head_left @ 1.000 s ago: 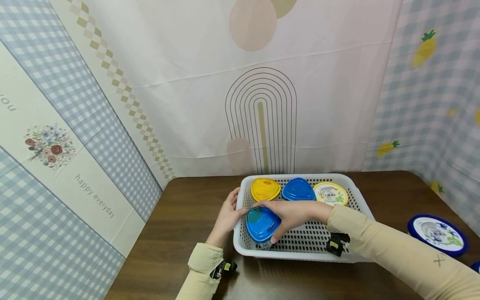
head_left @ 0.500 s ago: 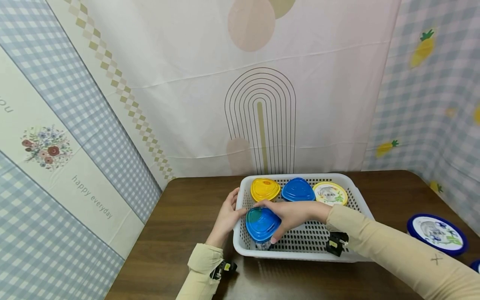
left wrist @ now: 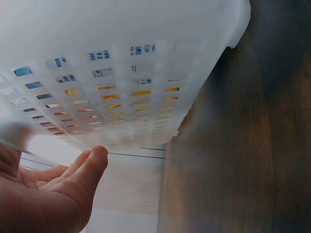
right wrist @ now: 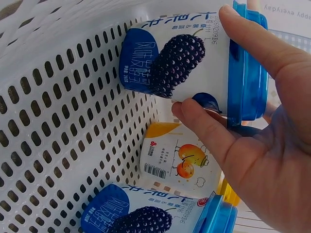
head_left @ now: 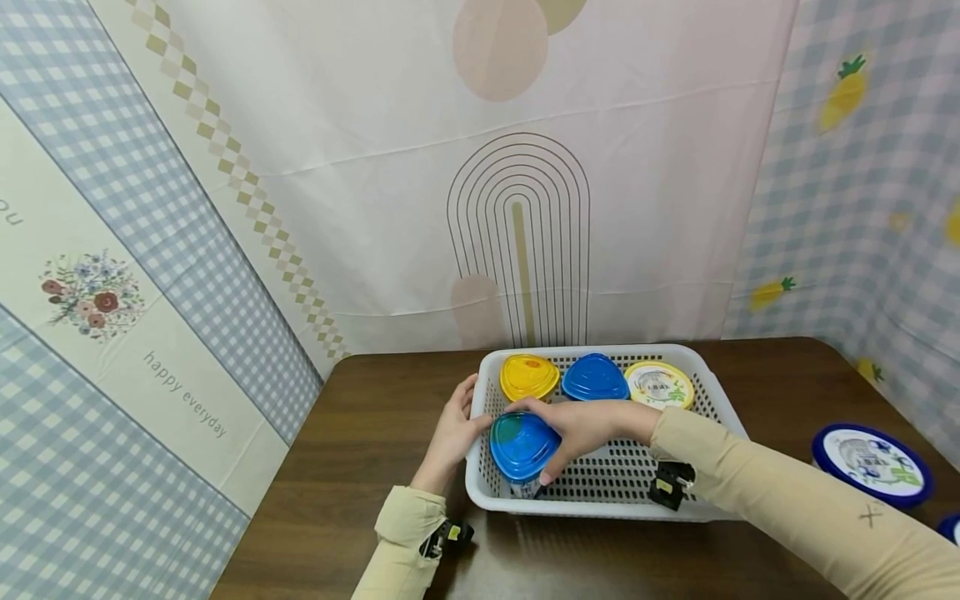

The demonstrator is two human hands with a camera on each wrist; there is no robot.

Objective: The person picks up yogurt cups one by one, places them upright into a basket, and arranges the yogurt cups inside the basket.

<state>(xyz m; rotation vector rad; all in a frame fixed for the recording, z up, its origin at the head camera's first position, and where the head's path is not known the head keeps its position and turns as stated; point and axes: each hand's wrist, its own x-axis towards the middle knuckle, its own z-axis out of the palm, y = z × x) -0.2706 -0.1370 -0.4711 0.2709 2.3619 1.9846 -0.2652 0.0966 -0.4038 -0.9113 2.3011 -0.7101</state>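
Observation:
In the head view my right hand (head_left: 585, 429) grips a yogurt cup (head_left: 523, 450) with a clear blue lid, at the front left inside a white plastic basket (head_left: 592, 510). In the right wrist view, thumb and fingers of the right hand (right wrist: 262, 150) spread round that cup (right wrist: 177, 63), which has a blackberry picture. My left hand (head_left: 452, 433) holds the basket's left rim, thumb on top. Its fingers lie along the outer side in the left wrist view. Along the basket's back stand a yellow-lidded cup (head_left: 529, 377), another blue-lidded cup (head_left: 596, 377) and a round yellow-rimmed tub (head_left: 660, 386).
A round tub with a dark blue rim (head_left: 872, 465) stands on the brown wooden table (head_left: 375, 433) right of the basket. Part of another blue-rimmed tub (head_left: 951, 527) shows at the right edge. Patterned cloth (head_left: 405, 250) hangs behind the table.
Both hands and the cup stay almost where they were. The cup sits slightly more upright in the basket. The head view has shifted a little.

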